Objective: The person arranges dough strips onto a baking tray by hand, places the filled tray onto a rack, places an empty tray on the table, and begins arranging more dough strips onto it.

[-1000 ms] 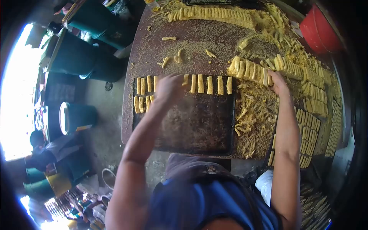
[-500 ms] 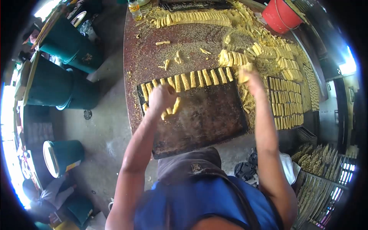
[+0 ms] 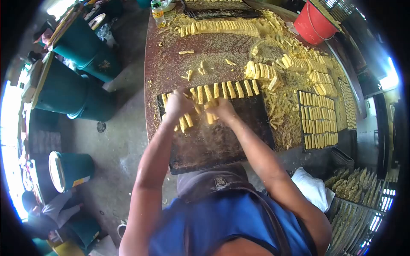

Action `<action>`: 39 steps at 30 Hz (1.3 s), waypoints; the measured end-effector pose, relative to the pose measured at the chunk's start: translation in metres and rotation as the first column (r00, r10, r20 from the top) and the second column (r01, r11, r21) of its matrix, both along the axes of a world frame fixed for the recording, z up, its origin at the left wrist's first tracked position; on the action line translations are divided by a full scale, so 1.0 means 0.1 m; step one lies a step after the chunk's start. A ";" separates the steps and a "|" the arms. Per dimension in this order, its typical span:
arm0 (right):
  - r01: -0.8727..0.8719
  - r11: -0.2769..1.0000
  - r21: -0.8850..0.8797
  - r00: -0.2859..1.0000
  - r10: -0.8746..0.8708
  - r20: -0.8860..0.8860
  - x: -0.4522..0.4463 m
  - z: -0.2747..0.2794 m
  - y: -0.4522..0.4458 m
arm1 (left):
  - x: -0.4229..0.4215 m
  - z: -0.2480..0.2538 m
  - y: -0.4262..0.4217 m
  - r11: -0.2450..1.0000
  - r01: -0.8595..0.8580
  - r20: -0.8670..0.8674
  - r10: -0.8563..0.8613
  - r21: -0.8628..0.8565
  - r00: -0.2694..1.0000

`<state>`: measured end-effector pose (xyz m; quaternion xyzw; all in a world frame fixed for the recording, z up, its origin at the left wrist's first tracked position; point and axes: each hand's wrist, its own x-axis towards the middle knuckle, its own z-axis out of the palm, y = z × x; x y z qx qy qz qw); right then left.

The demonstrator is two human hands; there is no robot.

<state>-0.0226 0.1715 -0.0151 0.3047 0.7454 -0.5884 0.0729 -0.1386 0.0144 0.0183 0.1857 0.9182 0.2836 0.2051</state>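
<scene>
Grey floor (image 3: 124, 132) spread across the left of the room, where large green barrels (image 3: 60, 91) stood at the far side and a green bucket (image 3: 77, 170) stood nearer. At the near left edge another person (image 3: 55, 213) was partly visible, and at the near right a white sack (image 3: 309, 187) lay beside slatted racks (image 3: 356, 228).

Crumbs and scraps littered the reddish-brown table (image 3: 164, 64). Near its left side lay a dark baking tray (image 3: 218, 147), set slightly askew. Yellow dough sticks (image 3: 230, 89) formed a row along its far edge, with a few more just nearer at the left; most of the near half was bare metal.

Over the left part of this tray was the person's left hand (image 3: 177, 106), blurred, so I could not tell whether its fingers were apart or closed on a stick. Just beside it, to the right, the right hand (image 3: 220, 109) was clamped on a small cluster of dough sticks, their ends jutting out on the near side.

Beyond the tray's far right corner sat a short stack of sticks (image 3: 260, 71). Farther right lay a filled tray (image 3: 304, 149) with four rows. A long line of sticks (image 3: 222, 28), a labelled bottle (image 3: 158, 17) and a red bucket (image 3: 314, 25) occupied the far side.
</scene>
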 end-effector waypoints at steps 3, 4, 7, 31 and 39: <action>-0.232 0.962 0.145 0.971 0.220 0.094 -0.20 0.11 -0.30 | -0.31 0.32 -0.05 0.929 -0.293 -0.188 0.336 0.224 0.923; -0.240 0.962 0.133 0.969 0.229 0.091 -0.25 0.05 -0.35 | -0.28 0.27 -0.08 0.939 -0.240 -0.322 0.313 0.248 0.893; -0.276 0.770 0.575 0.953 0.298 0.058 -0.25 -0.13 -0.44 | 0.20 0.18 -0.28 0.997 -0.038 -0.372 0.062 0.072 0.926; -0.009 0.755 0.655 0.987 -0.097 0.125 0.16 0.06 -0.06 | 0.63 -0.30 -0.12 0.860 0.495 -0.549 -0.357 0.122 0.756; 0.019 0.807 0.590 0.985 0.085 -0.148 0.24 -0.13 0.36 | 0.66 -0.35 0.19 0.895 0.434 -0.540 -0.318 0.100 0.780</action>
